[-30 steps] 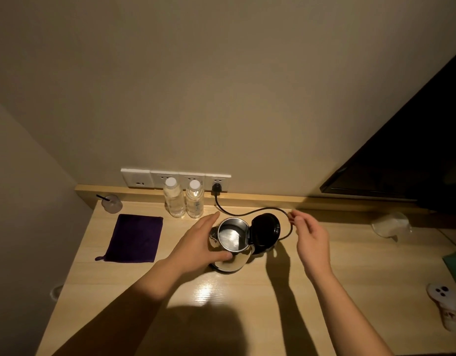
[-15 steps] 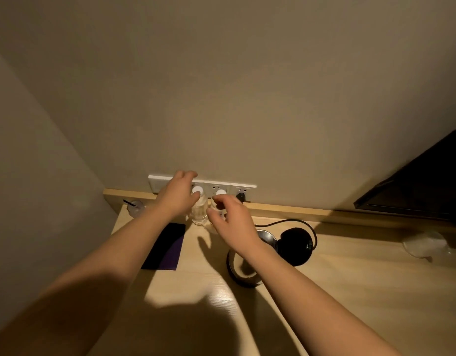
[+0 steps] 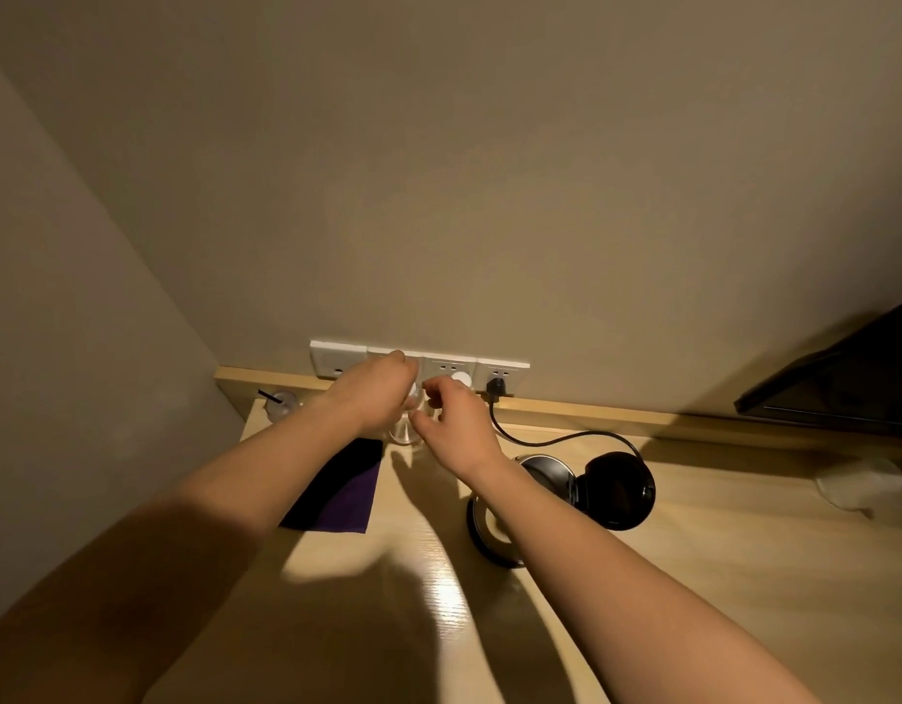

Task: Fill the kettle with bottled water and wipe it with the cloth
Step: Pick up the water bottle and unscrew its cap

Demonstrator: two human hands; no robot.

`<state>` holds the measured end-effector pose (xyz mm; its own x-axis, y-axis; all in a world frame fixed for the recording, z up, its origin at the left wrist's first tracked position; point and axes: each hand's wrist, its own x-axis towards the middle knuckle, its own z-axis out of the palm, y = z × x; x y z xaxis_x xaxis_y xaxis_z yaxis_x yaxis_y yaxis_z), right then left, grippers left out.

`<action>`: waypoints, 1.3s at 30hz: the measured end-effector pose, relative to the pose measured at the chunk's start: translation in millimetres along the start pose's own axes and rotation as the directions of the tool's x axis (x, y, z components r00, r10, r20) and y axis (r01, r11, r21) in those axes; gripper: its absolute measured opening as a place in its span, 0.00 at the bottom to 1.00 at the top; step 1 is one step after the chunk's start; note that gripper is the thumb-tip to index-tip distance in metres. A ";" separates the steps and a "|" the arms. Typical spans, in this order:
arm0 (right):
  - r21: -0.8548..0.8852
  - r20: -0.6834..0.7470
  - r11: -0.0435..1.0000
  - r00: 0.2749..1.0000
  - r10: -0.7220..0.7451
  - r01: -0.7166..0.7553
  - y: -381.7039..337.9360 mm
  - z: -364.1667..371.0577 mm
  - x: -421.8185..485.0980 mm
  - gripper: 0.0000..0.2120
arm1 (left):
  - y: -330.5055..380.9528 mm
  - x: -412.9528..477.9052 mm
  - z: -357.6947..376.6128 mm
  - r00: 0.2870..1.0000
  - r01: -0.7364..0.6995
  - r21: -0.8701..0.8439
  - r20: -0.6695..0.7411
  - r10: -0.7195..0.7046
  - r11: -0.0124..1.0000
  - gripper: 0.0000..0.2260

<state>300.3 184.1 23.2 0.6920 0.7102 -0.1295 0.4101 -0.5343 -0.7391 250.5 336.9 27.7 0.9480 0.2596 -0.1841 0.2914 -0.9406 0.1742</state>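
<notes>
My left hand (image 3: pixel 380 396) is wrapped around the neck of a clear water bottle (image 3: pixel 402 433) standing by the back wall. The fingertips of my right hand (image 3: pixel 456 429) are pinched at that bottle's cap, which is mostly hidden between the hands. A second bottle's white cap (image 3: pixel 461 381) shows just behind my right hand. The steel kettle (image 3: pixel 482 523) stands on the wooden desk (image 3: pixel 692 576) under my right forearm, with its black lid (image 3: pixel 619 492) flipped open to the right. A purple cloth (image 3: pixel 342 500) lies flat on the left, partly under my left forearm.
A black cord (image 3: pixel 555 440) runs from the kettle to a plug (image 3: pixel 497 386) in the white wall sockets (image 3: pixel 337 355). A small cup with a straw (image 3: pixel 281 402) sits in the back left corner. Clear plastic (image 3: pixel 860 485) lies at the right, below a dark screen (image 3: pixel 845 383).
Both hands left the kettle and reached back to the bottles at the wall. My left hand took hold of one bottle and my right hand came to its cap. The view shifted left.
</notes>
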 end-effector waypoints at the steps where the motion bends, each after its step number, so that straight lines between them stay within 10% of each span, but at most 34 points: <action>1: -0.008 0.007 1.000 1.000 -0.014 0.014 0.1 0.0 -1.5 0.18 | 0.5 -7.5 -6.6 1.000 -0.024 0.029 -0.011 0.025 0.999 0.08; 7: 0.235 0.160 0.971 0.984 -0.075 0.035 -2.9 1.7 -20.9 0.40 | -0.7 -54.6 -52.7 0.979 -0.143 0.043 -0.143 0.148 0.989 0.14; 19: 0.560 0.099 0.827 0.987 -0.126 0.049 -17.1 11.9 -55.7 0.21 | 4.3 -84.8 -80.9 0.794 -0.508 0.247 -0.237 0.559 0.825 0.23; 22: 0.528 0.025 0.848 0.996 -0.080 0.054 -17.8 17.0 -61.5 0.21 | 18.8 -86.5 -78.6 0.830 -0.422 0.183 -0.317 0.460 0.888 0.21; 26: 0.460 -0.057 0.884 0.996 -0.062 0.081 -13.9 19.5 -68.2 0.24 | 50.8 -99.0 -69.6 0.940 0.041 0.194 -0.339 0.028 0.980 0.26; 32: 0.514 -0.020 0.854 0.996 -0.082 0.081 -10.8 9.4 -74.7 0.28 | 30.8 -111.1 -90.9 0.870 -0.489 0.028 -0.051 0.490 0.872 0.13; 39: 0.490 -0.017 0.871 1.000 -0.021 0.027 0.3 11.5 -84.5 0.24 | 35.9 -108.7 -76.5 0.904 -0.414 0.044 -0.099 0.417 0.909 0.18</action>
<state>235.1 129.3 26.3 0.6930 0.7136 -0.1024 0.0852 -0.2221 -0.9713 167.8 291.6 128.0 0.9907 -0.1360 0.0016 -0.1337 -0.9723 0.1918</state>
